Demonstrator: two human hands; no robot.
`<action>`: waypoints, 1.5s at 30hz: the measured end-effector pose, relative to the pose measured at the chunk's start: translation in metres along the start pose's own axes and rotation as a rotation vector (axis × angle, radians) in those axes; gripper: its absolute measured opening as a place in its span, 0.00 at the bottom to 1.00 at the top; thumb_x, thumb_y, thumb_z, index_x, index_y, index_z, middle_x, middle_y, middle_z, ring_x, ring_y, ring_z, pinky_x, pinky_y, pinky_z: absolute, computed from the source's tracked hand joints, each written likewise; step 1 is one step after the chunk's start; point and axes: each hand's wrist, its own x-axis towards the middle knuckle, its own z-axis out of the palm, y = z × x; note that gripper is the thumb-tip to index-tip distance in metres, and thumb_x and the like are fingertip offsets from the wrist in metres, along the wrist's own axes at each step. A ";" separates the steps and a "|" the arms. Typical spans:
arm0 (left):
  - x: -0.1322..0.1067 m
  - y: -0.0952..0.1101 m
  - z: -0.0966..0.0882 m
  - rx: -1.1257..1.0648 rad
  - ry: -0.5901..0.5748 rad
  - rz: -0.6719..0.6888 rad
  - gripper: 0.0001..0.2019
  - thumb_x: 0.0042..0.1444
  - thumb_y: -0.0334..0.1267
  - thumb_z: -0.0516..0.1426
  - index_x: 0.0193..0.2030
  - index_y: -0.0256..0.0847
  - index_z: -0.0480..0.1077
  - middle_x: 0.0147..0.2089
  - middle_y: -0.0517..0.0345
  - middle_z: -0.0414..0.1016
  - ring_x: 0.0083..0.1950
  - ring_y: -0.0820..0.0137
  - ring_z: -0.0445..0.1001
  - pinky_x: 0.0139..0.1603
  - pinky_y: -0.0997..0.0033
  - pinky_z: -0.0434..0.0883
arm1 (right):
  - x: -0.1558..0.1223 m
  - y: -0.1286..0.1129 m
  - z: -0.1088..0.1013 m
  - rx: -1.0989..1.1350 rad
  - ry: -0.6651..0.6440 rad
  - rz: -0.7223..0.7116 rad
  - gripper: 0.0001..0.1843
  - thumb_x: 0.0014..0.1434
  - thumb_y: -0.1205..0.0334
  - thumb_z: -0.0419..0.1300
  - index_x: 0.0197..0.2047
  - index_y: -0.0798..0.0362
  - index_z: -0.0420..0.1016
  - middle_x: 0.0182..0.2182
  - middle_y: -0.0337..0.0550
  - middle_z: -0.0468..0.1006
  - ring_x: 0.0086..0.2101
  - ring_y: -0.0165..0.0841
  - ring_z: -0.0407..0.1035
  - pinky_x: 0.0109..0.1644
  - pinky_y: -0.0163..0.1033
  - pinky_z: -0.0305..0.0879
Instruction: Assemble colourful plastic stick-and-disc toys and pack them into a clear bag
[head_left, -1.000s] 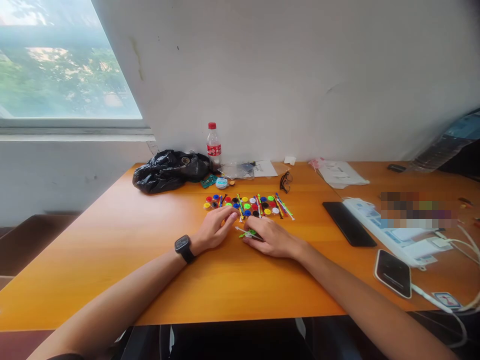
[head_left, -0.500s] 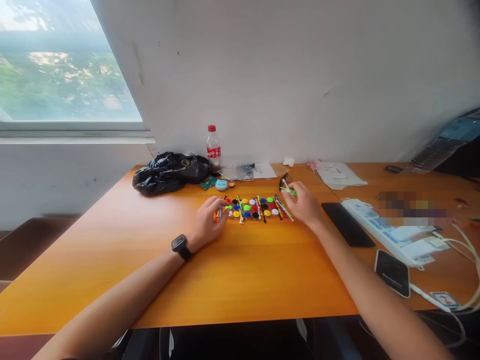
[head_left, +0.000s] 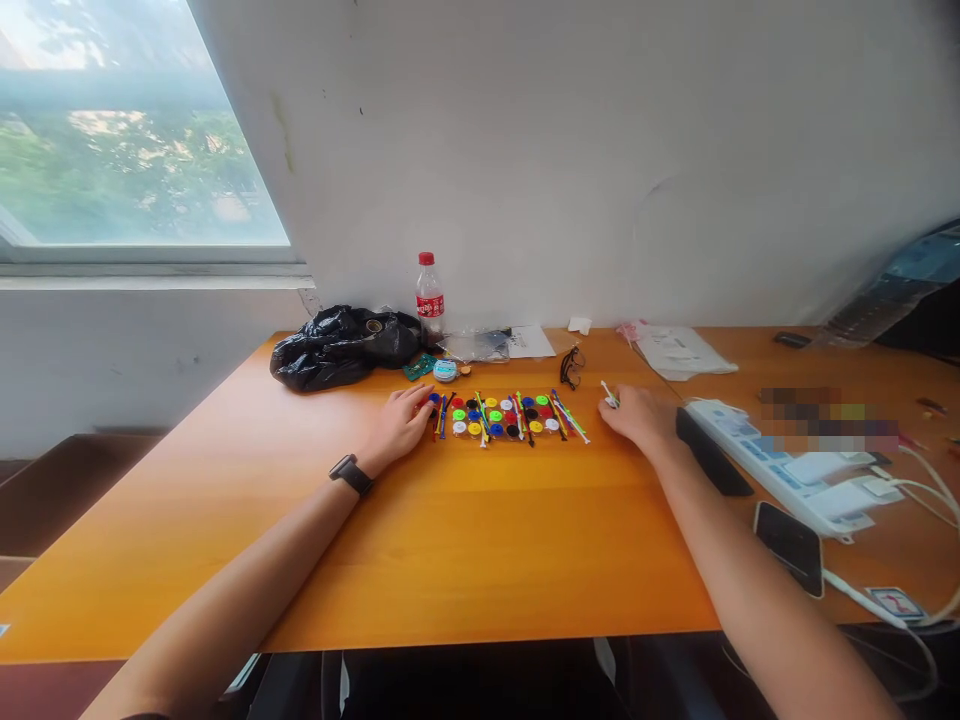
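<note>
Tabletop [head_left: 450,560], multicoloured discs [head_left: 495,416], slim sticks [head_left: 519,412]

White lettering [head_left: 428,308] is borne by the red label [head_left: 430,305] of the bottle [head_left: 429,298], but it is too blurred to be read.

Small round discs [head_left: 459,415] in red, blue, yellow, green, white and black lie flat in a band across the centre of the frame. Bunches of thin coloured sticks [head_left: 570,415], mostly slanting, lie between them and at the band's right end. Right of centre, a whitish stick [head_left: 607,390] pokes up from the right hand [head_left: 636,415].
</note>
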 end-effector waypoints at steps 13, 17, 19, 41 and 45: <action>-0.003 0.015 -0.003 0.095 -0.047 0.058 0.19 0.74 0.50 0.51 0.59 0.46 0.78 0.58 0.51 0.80 0.59 0.55 0.74 0.63 0.52 0.70 | -0.004 0.005 -0.005 -0.045 -0.006 0.017 0.25 0.63 0.49 0.59 0.56 0.57 0.80 0.48 0.64 0.82 0.52 0.57 0.76 0.48 0.52 0.69; -0.003 0.018 -0.004 0.076 -0.039 0.040 0.21 0.75 0.50 0.49 0.59 0.45 0.78 0.58 0.50 0.81 0.58 0.55 0.75 0.62 0.52 0.71 | -0.010 -0.002 -0.002 -0.078 0.124 -0.026 0.24 0.62 0.52 0.61 0.55 0.59 0.80 0.52 0.64 0.80 0.57 0.59 0.69 0.53 0.56 0.65; -0.003 0.020 -0.005 0.075 -0.036 0.039 0.21 0.75 0.50 0.49 0.59 0.45 0.79 0.58 0.51 0.81 0.58 0.56 0.75 0.62 0.53 0.70 | -0.013 -0.007 -0.001 -0.077 0.205 -0.042 0.23 0.63 0.52 0.60 0.54 0.59 0.79 0.53 0.64 0.79 0.57 0.60 0.66 0.54 0.59 0.63; -0.005 0.020 -0.004 0.086 0.137 0.057 0.16 0.73 0.47 0.53 0.56 0.44 0.79 0.58 0.48 0.77 0.60 0.55 0.71 0.64 0.50 0.70 | -0.024 -0.039 0.004 0.075 0.377 -0.356 0.16 0.70 0.52 0.56 0.45 0.53 0.80 0.48 0.55 0.81 0.50 0.50 0.67 0.48 0.50 0.57; -0.008 0.031 -0.005 0.074 0.225 0.128 0.12 0.71 0.43 0.56 0.55 0.46 0.78 0.57 0.50 0.77 0.60 0.56 0.71 0.64 0.51 0.71 | -0.025 -0.041 0.002 0.093 0.371 -0.371 0.15 0.70 0.52 0.57 0.45 0.53 0.80 0.47 0.54 0.81 0.50 0.49 0.68 0.49 0.50 0.57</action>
